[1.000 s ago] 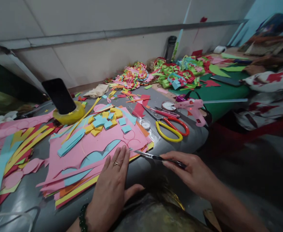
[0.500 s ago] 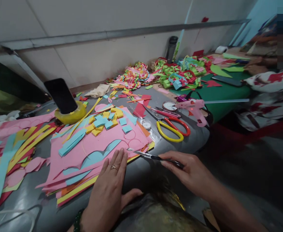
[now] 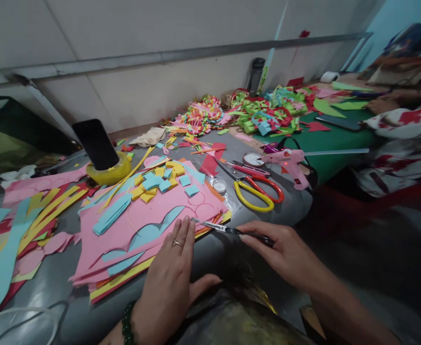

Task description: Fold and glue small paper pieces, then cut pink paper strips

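Note:
My left hand (image 3: 176, 273) lies flat with its fingers stretched out over the lower right part of a stack of coloured sheets. A pink sheet (image 3: 113, 249) with a wavy cut edge is on top, and light blue, yellow and red layers show beneath it. In my right hand (image 3: 273, 242) is a utility knife (image 3: 228, 230), its blade pointing left over the sheets close to my left fingertips. I cannot tell whether the blade touches the paper. Small blue and yellow squares (image 3: 154, 181) and a bundle of blue strips (image 3: 112, 214) lie on the pink sheet.
Scissors (image 3: 255, 195) and a pink glue gun (image 3: 291, 165) lie right of the stack. A phone (image 3: 96, 143) stands in a yellow tape roll (image 3: 111, 171). Coloured paper pieces pile up along the wall. Another person's hand (image 3: 386, 103) is at the far right.
The view has turned slightly left, so the table's left side appears a little further right. Both hands keep nearly the same pose, with the knife still held.

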{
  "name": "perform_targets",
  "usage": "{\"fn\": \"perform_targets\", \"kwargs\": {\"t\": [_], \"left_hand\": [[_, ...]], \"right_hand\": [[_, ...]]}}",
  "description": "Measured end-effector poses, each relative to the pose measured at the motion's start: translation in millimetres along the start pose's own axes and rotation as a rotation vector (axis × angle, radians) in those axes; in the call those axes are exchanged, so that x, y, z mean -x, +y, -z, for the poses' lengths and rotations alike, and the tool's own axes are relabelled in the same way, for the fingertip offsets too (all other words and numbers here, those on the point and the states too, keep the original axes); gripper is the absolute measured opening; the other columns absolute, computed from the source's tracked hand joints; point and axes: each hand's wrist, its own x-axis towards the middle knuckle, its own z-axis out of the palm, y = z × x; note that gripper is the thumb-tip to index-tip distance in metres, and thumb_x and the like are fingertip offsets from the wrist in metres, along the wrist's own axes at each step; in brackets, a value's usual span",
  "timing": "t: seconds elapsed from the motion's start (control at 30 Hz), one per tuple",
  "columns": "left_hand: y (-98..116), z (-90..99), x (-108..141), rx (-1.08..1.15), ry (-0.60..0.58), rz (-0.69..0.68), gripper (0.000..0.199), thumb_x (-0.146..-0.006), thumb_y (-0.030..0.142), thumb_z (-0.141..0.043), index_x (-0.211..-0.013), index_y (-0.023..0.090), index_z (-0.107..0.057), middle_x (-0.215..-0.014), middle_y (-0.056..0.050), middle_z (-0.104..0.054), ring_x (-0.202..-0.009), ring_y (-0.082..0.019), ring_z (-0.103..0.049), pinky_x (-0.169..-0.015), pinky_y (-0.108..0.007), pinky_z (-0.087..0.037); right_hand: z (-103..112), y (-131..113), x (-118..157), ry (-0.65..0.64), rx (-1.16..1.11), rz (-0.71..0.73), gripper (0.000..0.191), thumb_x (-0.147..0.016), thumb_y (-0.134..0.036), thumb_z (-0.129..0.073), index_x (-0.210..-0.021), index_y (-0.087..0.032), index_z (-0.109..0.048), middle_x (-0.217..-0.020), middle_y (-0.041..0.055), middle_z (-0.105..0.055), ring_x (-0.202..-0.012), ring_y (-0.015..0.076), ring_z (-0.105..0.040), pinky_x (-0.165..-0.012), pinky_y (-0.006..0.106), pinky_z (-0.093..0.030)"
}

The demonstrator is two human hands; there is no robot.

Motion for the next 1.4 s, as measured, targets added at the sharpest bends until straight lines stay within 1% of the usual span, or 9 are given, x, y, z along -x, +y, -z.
{"fn": "perform_targets", "kwargs": {"t": [0.17, 0.3, 0.43, 0.67, 0.93, 1.13, 1.2, 1.3, 1.4], "left_hand": [[4, 1.5, -6, 0.016, 0.004, 0.008, 0.09, -0.08, 0.057, -0.053, -0.142, 0.0, -0.022, -0.146, -0.027, -0.031, -0.137, -0.032, -0.026, -0.104, -0.045, -0.041], [-2, 3.0, 2, -0.078, -0.017, 0.032, 0.084, -0.08, 0.056, -0.053, -0.143, 0.008, -0.025, -0.146, -0.021, -0.034, -0.136, -0.033, -0.031, -0.103, -0.052, -0.039], [-5, 3.4, 7, -0.134, -0.035, 0.012, 0.083, -0.079, 0.054, -0.056, -0.141, 0.006, -0.029, -0.144, -0.02, -0.037, -0.133, -0.03, -0.037, -0.1, -0.046, -0.044], [-3, 4.3, 5, -0.145, -0.035, 0.003, 0.087, -0.075, 0.052, -0.063, -0.14, 0.004, -0.03, -0.143, -0.021, -0.038, -0.132, -0.031, -0.038, -0.099, -0.046, -0.046], [-4, 3.5, 6, -0.079, -0.045, 0.022, 0.085, -0.078, 0.054, -0.058, -0.141, 0.007, -0.027, -0.145, -0.021, -0.037, -0.134, -0.031, -0.034, -0.103, -0.045, -0.042], [2, 5.2, 0, -0.071, -0.008, 0.039, 0.081, -0.083, 0.056, -0.049, -0.14, 0.002, -0.027, -0.145, -0.024, -0.035, -0.135, -0.031, -0.031, -0.101, -0.045, -0.043], [0, 6.9, 3, -0.081, 0.006, 0.055, 0.082, -0.084, 0.056, -0.047, -0.141, 0.002, -0.024, -0.146, -0.024, -0.033, -0.136, -0.032, -0.03, -0.101, -0.046, -0.044], [-6, 8.2, 13, -0.117, 0.007, 0.077, 0.082, -0.084, 0.056, -0.047, -0.144, 0.006, -0.018, -0.145, -0.022, -0.036, -0.135, -0.032, -0.033, -0.1, -0.049, -0.043], [-11, 6.9, 22, -0.139, -0.008, 0.071, 0.085, -0.083, 0.054, -0.05, -0.145, 0.007, -0.016, -0.145, -0.022, -0.037, -0.133, -0.032, -0.036, -0.099, -0.047, -0.045]], "right_hand": [[-2, 2, -7, 0.009, -0.013, 0.019, 0.023, -0.088, -0.035, -0.053, -0.1, -0.025, -0.07, -0.101, 0.0022, -0.072, -0.093, 0.0215, -0.066, -0.077, 0.031, -0.053], [-5, 6, -7, 0.007, -0.018, 0.016, 0.024, -0.088, -0.036, -0.053, -0.101, -0.025, -0.07, -0.104, 0.0029, -0.072, -0.094, 0.0223, -0.066, -0.079, 0.032, -0.053], [-5, 8, -6, 0.012, -0.007, 0.005, 0.024, -0.087, -0.036, -0.054, -0.101, -0.025, -0.07, -0.103, 0.0031, -0.072, -0.094, 0.0229, -0.066, -0.079, 0.033, -0.054], [-1, 9, 0, -0.018, -0.027, 0.01, 0.022, -0.086, -0.036, -0.056, -0.098, -0.024, -0.07, -0.1, 0.0029, -0.073, -0.092, 0.0219, -0.067, -0.079, 0.031, -0.054], [-2, 6, -2, -0.038, -0.069, 0.009, 0.022, -0.086, -0.034, -0.056, -0.098, -0.024, -0.071, -0.098, 0.0032, -0.073, -0.09, 0.0222, -0.067, -0.077, 0.033, -0.055], [-6, 0, -7, -0.018, -0.06, 0.032, 0.023, -0.087, -0.034, -0.055, -0.1, -0.025, -0.071, -0.102, 0.0027, -0.072, -0.094, 0.022, -0.067, -0.08, 0.033, -0.053], [-8, -1, -8, -0.022, -0.058, 0.042, 0.023, -0.087, -0.034, -0.055, -0.101, -0.025, -0.07, -0.103, 0.0026, -0.072, -0.095, 0.0216, -0.066, -0.082, 0.033, -0.053], [-10, 0, -10, -0.035, -0.051, 0.043, 0.023, -0.087, -0.034, -0.055, -0.102, -0.025, -0.07, -0.103, 0.002, -0.072, -0.095, 0.0211, -0.066, -0.081, 0.032, -0.052], [-12, 1, -12, -0.038, -0.052, 0.045, 0.023, -0.087, -0.035, -0.055, -0.101, -0.025, -0.07, -0.101, 0.0018, -0.072, -0.093, 0.0209, -0.066, -0.079, 0.031, -0.053]]}}
